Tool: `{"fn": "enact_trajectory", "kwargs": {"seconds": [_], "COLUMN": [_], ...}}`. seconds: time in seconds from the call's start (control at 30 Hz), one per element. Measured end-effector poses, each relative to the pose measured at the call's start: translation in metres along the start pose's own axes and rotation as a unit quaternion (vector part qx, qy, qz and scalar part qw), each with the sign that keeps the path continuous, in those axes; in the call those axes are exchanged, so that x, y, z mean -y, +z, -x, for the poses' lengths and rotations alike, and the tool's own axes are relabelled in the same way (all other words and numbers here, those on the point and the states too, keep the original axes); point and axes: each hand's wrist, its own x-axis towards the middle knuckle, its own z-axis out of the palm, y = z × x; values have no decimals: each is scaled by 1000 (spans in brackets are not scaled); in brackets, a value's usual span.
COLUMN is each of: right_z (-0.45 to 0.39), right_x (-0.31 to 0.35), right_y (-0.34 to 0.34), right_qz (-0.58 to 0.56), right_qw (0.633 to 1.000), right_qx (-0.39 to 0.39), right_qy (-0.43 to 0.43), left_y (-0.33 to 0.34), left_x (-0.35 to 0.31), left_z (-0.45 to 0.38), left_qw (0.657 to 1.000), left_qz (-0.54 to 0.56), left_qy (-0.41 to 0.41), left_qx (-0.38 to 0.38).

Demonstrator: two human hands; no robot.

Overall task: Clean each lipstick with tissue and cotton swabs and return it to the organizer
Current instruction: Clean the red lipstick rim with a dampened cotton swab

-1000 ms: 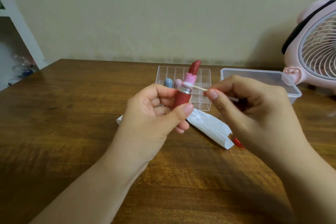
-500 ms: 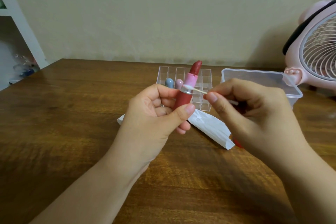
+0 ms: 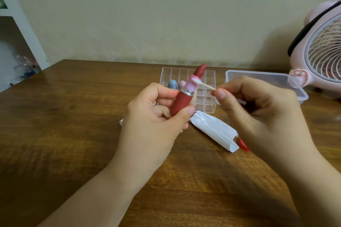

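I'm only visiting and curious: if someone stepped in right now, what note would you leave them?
Left hand grips the open red lipstick.
Right hand pinches a cotton swab, tip on the pink collar.
Clear organizer behind holds a blue-capped and a pink-capped lipstick.
Tissue lies on the table, a red piece beside it.
Left: finish swabbing, cap, return it.

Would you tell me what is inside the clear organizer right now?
The organizer holds a blue-capped lipstick and a pink-capped one; its near cells are partly covered by the left hand and its lipstick.
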Motion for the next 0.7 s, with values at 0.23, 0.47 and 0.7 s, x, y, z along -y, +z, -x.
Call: {"fn": "enact_trajectory", "kwargs": {"seconds": [0.23,0.47,0.7], "right_z": [0,1,3], "right_x": [2,6,7], "right_y": [1,3,7], "right_qz": [20,41,43], "right_qw": [1000,999,998], "right_qx": [-7,-1,16], "right_qy": [-11,-25,-34], "left_y": [-1,-2,-5], "left_x": [2,1,1], "left_z": [4,4,4], "left_qw": [983,946,916], "left_qz": [-140,-225,-290], "left_qy": [109,219,261], "left_qx": [-52,-87,-97]}}
